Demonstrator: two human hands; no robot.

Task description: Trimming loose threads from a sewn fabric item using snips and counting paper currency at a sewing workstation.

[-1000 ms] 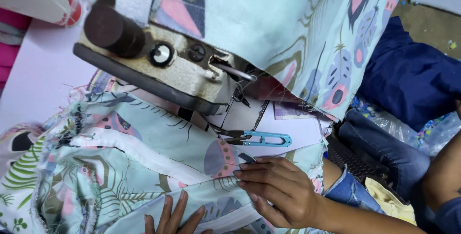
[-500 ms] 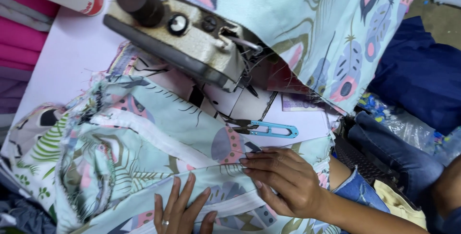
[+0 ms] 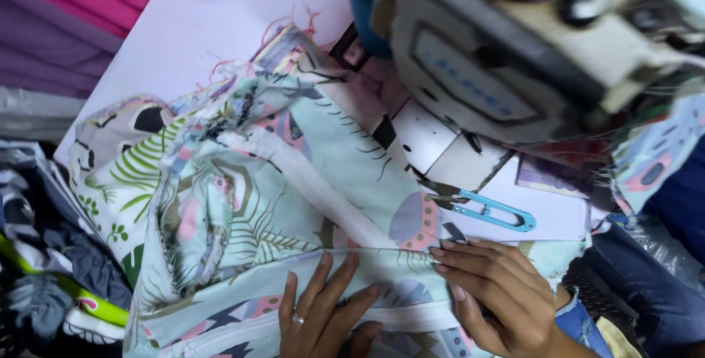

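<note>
At the far left, folded pink and purple cloth (image 3: 66,13) lies stacked along the edge of the pale surface (image 3: 198,27), with a dark heap of other fabric (image 3: 44,270) below it. The printed fabric (image 3: 242,204), pale blue with leaves and feather shapes, spreads rumpled over the middle of the surface, a white seam band (image 3: 308,182) running slantwise across it toward the machine. The left hand (image 3: 323,317) lies flat and open on the fabric's near fold, fingers spread, a ring on one finger, gripping nothing. Just beside it the right hand (image 3: 492,292) also rests open, its fingertips pressing the folded edge down. Blue thread snips (image 3: 488,212) lie on the surface just beyond the right hand, untouched. The sewing machine (image 3: 529,57) looms above at the upper right; its needle area is hidden behind the head. By the look of it, the fold is being lined up and smoothed well short of the needle, so this stretch seems not yet stitched, while the white band looks already sewn
</note>
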